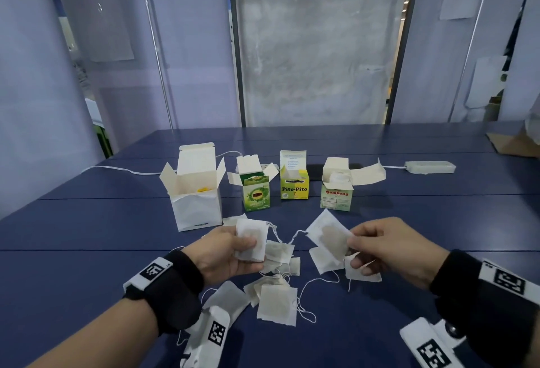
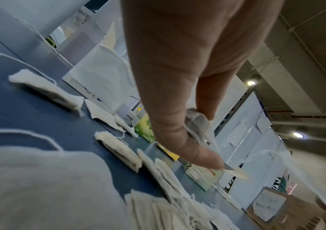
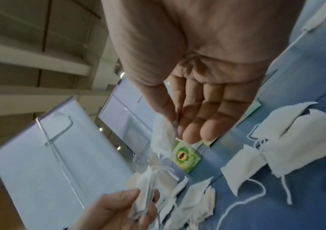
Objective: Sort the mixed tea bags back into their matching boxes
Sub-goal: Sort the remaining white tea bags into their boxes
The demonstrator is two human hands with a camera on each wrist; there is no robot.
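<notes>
Four open tea boxes stand in a row on the blue table [image 1: 87, 227]: a plain white box [image 1: 197, 205], a green box [image 1: 257, 194], a yellow Pito-Pito box [image 1: 294, 188] and a pale green Sambong box [image 1: 336, 195]. My left hand [image 1: 230, 250] pinches a white tea bag [image 1: 252, 239] between thumb and fingers, as also shows in the left wrist view [image 2: 199, 124]. My right hand [image 1: 377, 248] pinches another tea bag [image 1: 330, 236] by its edge, its string trailing left. Loose tea bags [image 1: 277, 305] lie scattered below and between both hands.
A white cable [image 1: 117, 169] and a white power strip [image 1: 429, 166] lie behind the boxes. A dark flat object [image 1: 317, 168] sits behind the Pito-Pito box. A cardboard piece [image 1: 514, 142] is at the far right edge. Panels wall off the table's back.
</notes>
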